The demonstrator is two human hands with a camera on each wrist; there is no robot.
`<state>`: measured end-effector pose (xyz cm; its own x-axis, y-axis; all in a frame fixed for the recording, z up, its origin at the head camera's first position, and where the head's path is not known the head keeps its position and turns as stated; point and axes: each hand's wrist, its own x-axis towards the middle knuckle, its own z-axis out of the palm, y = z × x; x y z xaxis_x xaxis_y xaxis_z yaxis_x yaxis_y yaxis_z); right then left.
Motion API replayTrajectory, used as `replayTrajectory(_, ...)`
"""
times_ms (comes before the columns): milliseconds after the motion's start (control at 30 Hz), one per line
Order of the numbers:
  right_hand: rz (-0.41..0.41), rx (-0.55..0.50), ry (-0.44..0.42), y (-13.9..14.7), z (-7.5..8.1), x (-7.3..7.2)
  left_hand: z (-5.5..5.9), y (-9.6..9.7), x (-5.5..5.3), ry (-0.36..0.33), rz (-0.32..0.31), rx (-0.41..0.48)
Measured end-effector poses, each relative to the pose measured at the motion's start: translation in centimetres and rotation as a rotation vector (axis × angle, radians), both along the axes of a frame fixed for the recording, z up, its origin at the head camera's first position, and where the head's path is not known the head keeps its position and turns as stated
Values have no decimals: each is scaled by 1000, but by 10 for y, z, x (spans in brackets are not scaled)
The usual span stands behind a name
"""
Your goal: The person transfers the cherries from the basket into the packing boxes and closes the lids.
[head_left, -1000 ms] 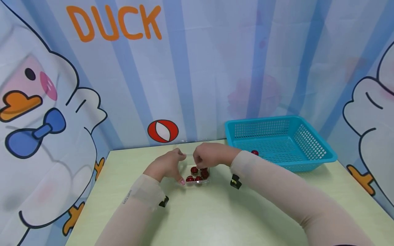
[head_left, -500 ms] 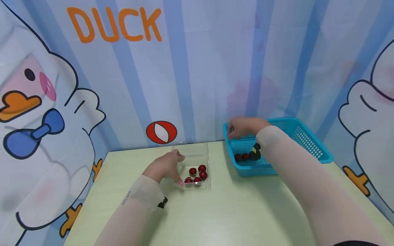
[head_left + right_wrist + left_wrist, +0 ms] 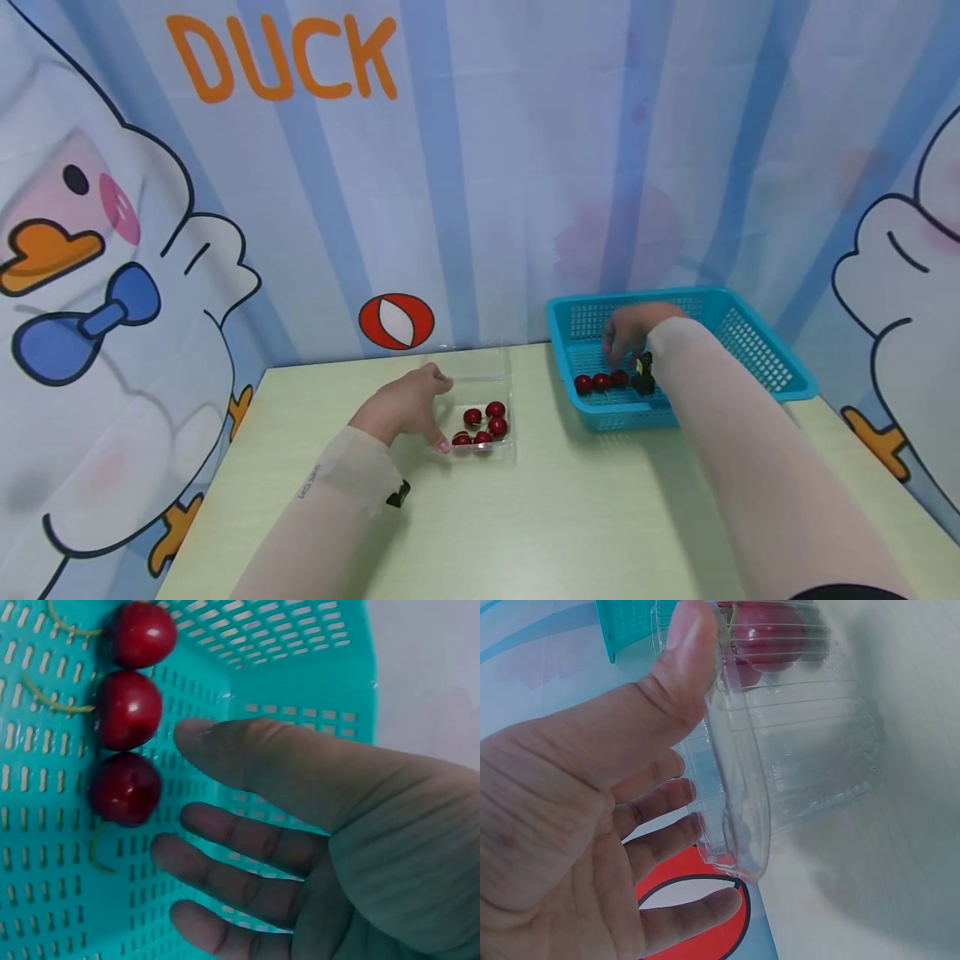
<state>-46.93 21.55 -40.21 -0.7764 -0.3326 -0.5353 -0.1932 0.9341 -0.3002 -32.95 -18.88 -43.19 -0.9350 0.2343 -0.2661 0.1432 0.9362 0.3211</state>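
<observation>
Plainly, the left hand (image 3: 408,404) rests against the 9 o'clock side of a clear box (image 3: 817,750), thumb and fingers spread. The thumb reaches the box's 7 o'clock corner, while the other fingers, fairly straight, stretch toward its 10 o'clock edge; how hard they press I cannot tell. Five cherries (image 3: 472,417) sit in the box, gathered toward its 6 o'clock side, and the lid (image 3: 480,365) is open toward 12 o'clock.

Between 2 and 3 o'clock from the box, a little apart from it, stands a blue-green basket (image 3: 757,350) with slotted walls and floor. Inside it, toward 10 o'clock, hangs the right hand (image 3: 633,327), its fingers loosely bent and spread, with a gap showing between thumb and fingertips. Three cherries (image 3: 602,382) lie in a row on the basket floor near its 8 o'clock corner, the hand just off them toward 1 o'clock. Seen from the right wrist, two of their green stems (image 3: 61,706) point to about 10 o'clock and one toward 6.

Box and basket share a pale table (image 3: 480,525). On the striped backdrop (image 3: 510,167) behind, a printed red-and-white ball (image 3: 396,322) shows between 10 and 11 o'clock from the box, and the orange word DUCK (image 3: 277,60) higher up at 11
</observation>
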Motion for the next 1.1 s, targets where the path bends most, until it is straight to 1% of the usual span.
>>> replayTrajectory(133, -12, 28, 13, 4, -8, 1, 0, 1, 0, 0, 3, -6)
replayTrajectory(300, -31, 67, 23, 4, -12, 6, 0, 1, 0, 1, 7, -10)
replayTrajectory(400, -36, 68, 21, 2, -14, 9, 0, 2, 0, 1, 10, -15)
replayTrajectory(667, -38, 47, 25, 1, -18, 11, 0, 2, 0, 3, 11, -22)
replayTrajectory(767, -39, 35, 2, 3, -18, 9, 0, 3, 0, 2, 13, -20)
replayTrajectory(867, -15, 32, -10, 4, -17, 6, 0, 3, 0, -4, 17, -18)
replayTrajectory(967, 9, -1, 5, 3, -11, 3, 1, 3, 0, -6, 20, -19)
replayTrajectory(1000, 16, -30, 12, 1, -7, 3, 1, 2, 0, -6, 20, -20)
replayTrajectory(1100, 24, -157, 25, -5, 7, 6, 1, 2, 1, -5, 19, -21)
